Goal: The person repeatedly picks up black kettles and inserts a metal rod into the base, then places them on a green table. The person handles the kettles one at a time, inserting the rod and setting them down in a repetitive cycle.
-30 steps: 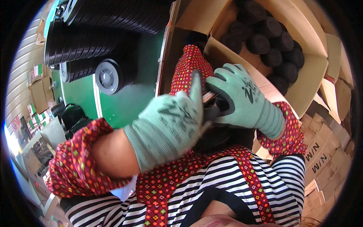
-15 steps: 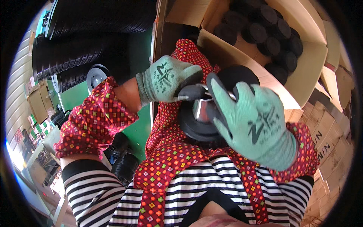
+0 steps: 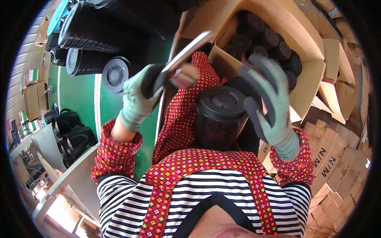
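— Right, what have I got on the head view?

— My left hand (image 3: 139,97), in a green glove with dark fingertips, is curled shut on a blurred tool (image 3: 186,53), a long pale metal strip slanting up to the right, with a tan lump near my fingers. I can't tell exactly what sort of tool it is.

— And the pot?

— I see the black plastic pot (image 3: 220,115) upside down against my red patterned apron (image 3: 178,119), its ribbed base facing up. It sits between my hands, below and to the right of the tool.

— Your other hand?

— My right hand (image 3: 268,107) is spread, fingers apart, just beside the pot's right edge; whether it touches, I can't tell. Behind it an open cardboard box (image 3: 305,47) holds more black pots, and stacks of black pots (image 3: 103,35) lie on the green floor (image 3: 81,99).
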The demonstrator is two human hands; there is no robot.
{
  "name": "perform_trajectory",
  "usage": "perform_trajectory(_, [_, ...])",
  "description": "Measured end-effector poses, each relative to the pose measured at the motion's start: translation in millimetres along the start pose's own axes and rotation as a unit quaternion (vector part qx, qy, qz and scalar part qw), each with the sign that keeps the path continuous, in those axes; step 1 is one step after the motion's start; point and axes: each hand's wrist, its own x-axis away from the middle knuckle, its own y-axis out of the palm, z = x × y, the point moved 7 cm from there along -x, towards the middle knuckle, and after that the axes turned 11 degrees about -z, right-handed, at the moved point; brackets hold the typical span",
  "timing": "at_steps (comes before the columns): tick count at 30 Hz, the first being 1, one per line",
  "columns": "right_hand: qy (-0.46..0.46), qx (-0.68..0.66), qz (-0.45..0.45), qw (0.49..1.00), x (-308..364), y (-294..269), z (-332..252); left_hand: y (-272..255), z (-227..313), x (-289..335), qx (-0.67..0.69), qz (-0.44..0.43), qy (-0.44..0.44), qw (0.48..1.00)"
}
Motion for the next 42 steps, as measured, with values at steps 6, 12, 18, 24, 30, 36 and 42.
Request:
perform_trajectory(6, [0.002,-0.149,-0.087,0.985,19,55,1,-2,-86,148,-0.162,0.063,-0.158,0.972])
perform_trajectory(12, [0.006,-0.218,-0.035,0.975,11,68,13,21,-156,229,-0.138,0.074,-0.236,0.959])
perform_trajectory(18, [0.077,-0.375,0.134,0.914,-14,27,30,16,-65,193,0.016,0.091,-0.085,0.992])
perform_trajectory(24, [0.172,-0.729,-0.126,0.651,-53,150,-41,-27,27,190,0.093,0.052,0.074,0.992])
perform_trajectory(30, [0.173,-0.636,-0.263,0.704,-68,199,-79,-68,-40,248,0.505,0.239,-0.161,0.814])
perform_trajectory(36, [0.181,-0.570,-0.236,0.766,-48,250,-28,-145,-184,225,0.276,0.378,-0.265,0.843])
perform_trajectory(42, [0.180,-0.581,-0.233,0.759,-44,256,-21,-195,-320,161,0.036,0.470,-0.348,0.811])
